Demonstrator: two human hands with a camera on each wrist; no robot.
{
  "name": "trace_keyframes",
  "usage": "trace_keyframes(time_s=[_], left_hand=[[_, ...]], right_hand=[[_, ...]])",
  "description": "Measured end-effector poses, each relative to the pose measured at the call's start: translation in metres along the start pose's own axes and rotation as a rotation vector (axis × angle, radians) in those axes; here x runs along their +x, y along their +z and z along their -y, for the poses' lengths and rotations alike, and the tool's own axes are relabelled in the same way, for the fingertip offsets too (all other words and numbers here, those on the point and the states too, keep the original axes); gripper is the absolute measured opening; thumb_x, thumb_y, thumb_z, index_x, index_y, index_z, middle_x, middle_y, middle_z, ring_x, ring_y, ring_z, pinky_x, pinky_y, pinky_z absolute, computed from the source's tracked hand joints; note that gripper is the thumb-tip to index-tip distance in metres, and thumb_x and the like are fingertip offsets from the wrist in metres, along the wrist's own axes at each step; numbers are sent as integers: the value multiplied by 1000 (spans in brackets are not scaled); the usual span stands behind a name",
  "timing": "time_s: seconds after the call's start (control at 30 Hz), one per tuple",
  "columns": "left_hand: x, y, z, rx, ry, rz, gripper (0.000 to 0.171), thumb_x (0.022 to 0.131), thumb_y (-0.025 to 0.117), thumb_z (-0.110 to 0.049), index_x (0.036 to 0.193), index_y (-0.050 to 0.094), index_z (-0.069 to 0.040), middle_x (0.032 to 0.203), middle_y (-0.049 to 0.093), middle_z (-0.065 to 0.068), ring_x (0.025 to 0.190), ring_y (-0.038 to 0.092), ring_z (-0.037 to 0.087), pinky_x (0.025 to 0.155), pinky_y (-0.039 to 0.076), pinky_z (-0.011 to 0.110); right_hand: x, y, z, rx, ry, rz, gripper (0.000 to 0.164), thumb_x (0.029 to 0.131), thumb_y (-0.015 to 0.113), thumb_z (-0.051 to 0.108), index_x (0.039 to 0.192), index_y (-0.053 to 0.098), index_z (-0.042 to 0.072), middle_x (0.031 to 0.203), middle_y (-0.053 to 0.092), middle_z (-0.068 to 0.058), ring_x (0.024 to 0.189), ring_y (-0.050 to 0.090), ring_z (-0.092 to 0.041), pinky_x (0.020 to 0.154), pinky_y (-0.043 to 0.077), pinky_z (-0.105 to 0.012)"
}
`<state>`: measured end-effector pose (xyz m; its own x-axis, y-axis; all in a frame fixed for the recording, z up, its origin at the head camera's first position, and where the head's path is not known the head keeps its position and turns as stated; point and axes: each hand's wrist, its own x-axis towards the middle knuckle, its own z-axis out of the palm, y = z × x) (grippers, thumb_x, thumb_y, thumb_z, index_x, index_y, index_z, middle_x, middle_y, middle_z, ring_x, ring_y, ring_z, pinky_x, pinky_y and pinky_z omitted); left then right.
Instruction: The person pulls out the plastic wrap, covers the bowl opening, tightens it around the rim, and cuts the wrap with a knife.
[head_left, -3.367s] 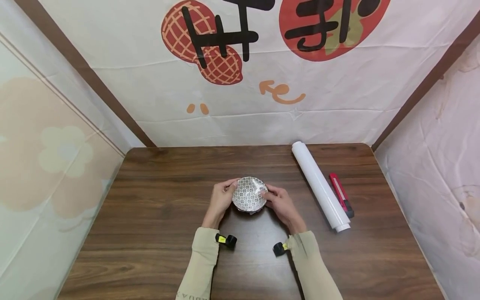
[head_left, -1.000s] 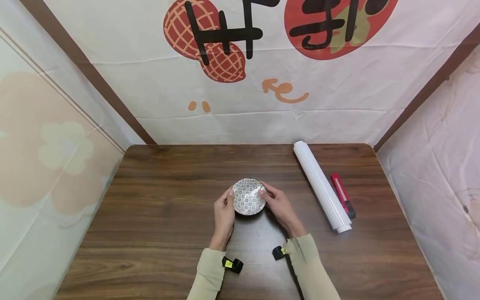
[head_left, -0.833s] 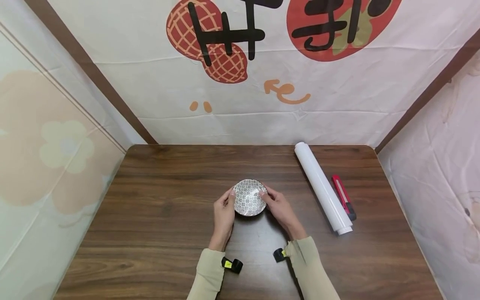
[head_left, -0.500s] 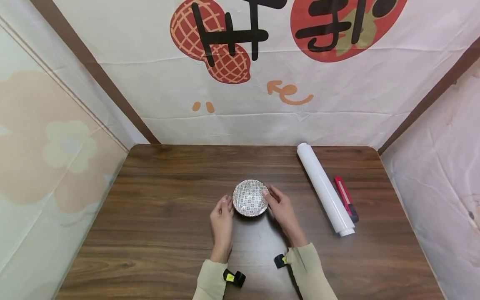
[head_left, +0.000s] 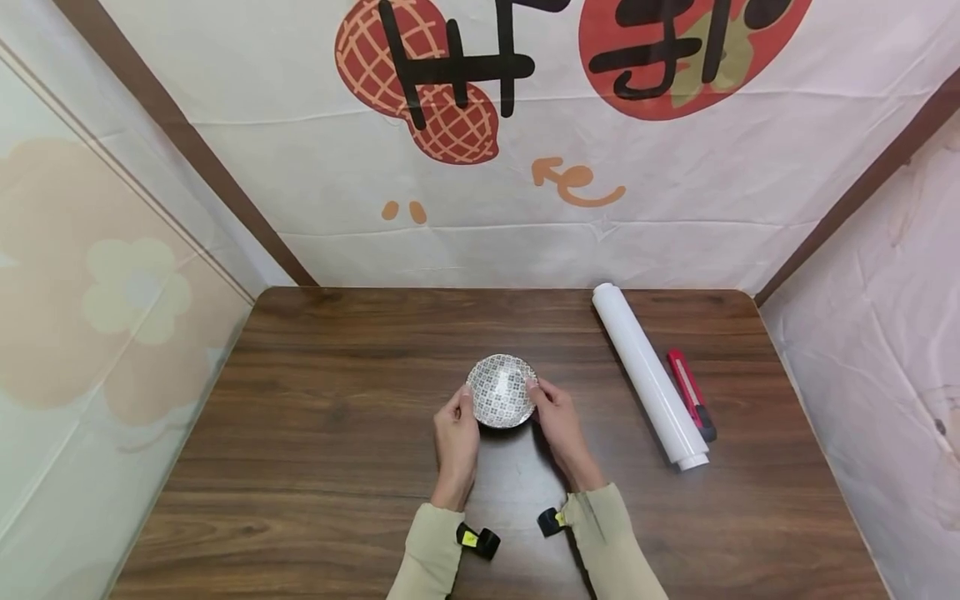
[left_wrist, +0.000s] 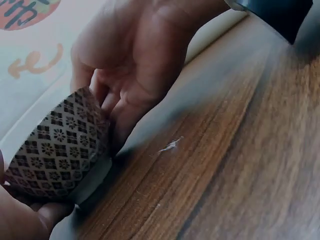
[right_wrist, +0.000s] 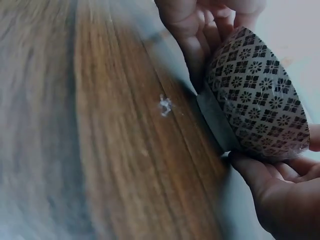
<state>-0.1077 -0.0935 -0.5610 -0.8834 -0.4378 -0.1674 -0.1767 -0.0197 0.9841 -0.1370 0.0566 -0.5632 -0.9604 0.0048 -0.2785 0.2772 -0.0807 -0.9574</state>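
Observation:
A small bowl (head_left: 501,392) with a dark floral pattern sits near the middle of the brown table, clear film stretched over its top. Shiny film also clings to the patterned outer wall of the bowl (right_wrist: 260,100) in the right wrist view. My left hand (head_left: 457,442) holds the bowl's left side, thumb at the rim and fingers low against the wall. From the right, my right hand (head_left: 561,425) grips the opposite side, its thumb over the rim. The left wrist view shows the bowl's pale foot (left_wrist: 92,182) close over the tabletop.
Right of the hands, a white roll of cling film (head_left: 651,375) lies slantwise on the table (head_left: 322,450). Beside it is a red box cutter (head_left: 692,393) with a dark end. A printed cloth (head_left: 465,250) hangs behind the table's back edge.
Half a second ago my left hand was drawn back a little from the bowl; now it holds the rim again. My right hand has stayed at the bowl's right side.

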Motion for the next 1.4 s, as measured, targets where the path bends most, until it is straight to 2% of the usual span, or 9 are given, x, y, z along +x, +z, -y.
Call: trace_keyframes(time_s=[0.03,0.2,0.47,0.63,0.87,0.97,1.13,1.2,1.4], left_hand=[[1,1,0,-5,7,-4,36,111,52,-20,134,69,2,142,65,22,141,57,31,119,46,50],[2,1,-5,-29,1,0,36,110,53,-16,135,66,7,145,60,28,144,53,37,121,43,51],[5,-1,-7,-42,-26,3,34,109,56,-15,133,68,6,144,61,26,142,54,35,120,44,51],[5,-2,-8,-9,-30,-31,33,108,58,-14,131,69,5,141,63,26,140,57,34,118,46,50],[7,-2,-9,14,0,-24,35,107,59,-15,133,67,7,140,63,26,139,57,36,116,47,50],[6,-2,-6,-47,-50,-48,35,107,61,-17,133,67,6,141,63,26,139,58,33,113,51,44],[7,-1,0,-132,-146,-66,36,105,65,-25,129,72,1,137,68,21,126,65,24,90,60,24],[7,0,0,-145,-151,-56,38,104,66,-28,129,72,2,135,69,22,121,67,22,85,60,22],[8,-2,-1,-148,-158,-32,42,103,69,-30,129,72,3,132,71,23,116,70,18,85,61,21]], right_hand=[[0,0,1,20,2,8,40,109,56,17,142,62,-5,137,67,-25,104,67,-9,88,58,-20],[0,0,5,38,19,22,41,109,55,15,143,59,-6,144,63,-27,118,68,-18,101,59,-30],[0,2,4,21,32,52,46,111,50,17,149,50,-10,154,52,-29,145,51,-38,120,44,-50],[-2,5,3,10,21,64,48,111,49,16,152,46,-10,157,48,-28,148,46,-39,121,41,-52],[-1,6,2,8,1,57,50,112,48,20,154,43,-8,161,44,-26,152,42,-38,123,38,-53],[-3,6,1,7,-6,87,53,113,46,22,157,39,-8,164,40,-26,155,36,-38,126,34,-52],[-5,6,-1,5,7,91,57,114,44,26,160,33,-6,168,34,-23,158,32,-36,127,32,-51],[-4,6,-1,1,6,85,58,114,44,29,160,33,-5,168,34,-23,158,31,-37,127,31,-52],[-2,2,-1,15,27,92,59,114,46,30,160,34,-5,169,33,-23,159,30,-37,128,30,-53]])
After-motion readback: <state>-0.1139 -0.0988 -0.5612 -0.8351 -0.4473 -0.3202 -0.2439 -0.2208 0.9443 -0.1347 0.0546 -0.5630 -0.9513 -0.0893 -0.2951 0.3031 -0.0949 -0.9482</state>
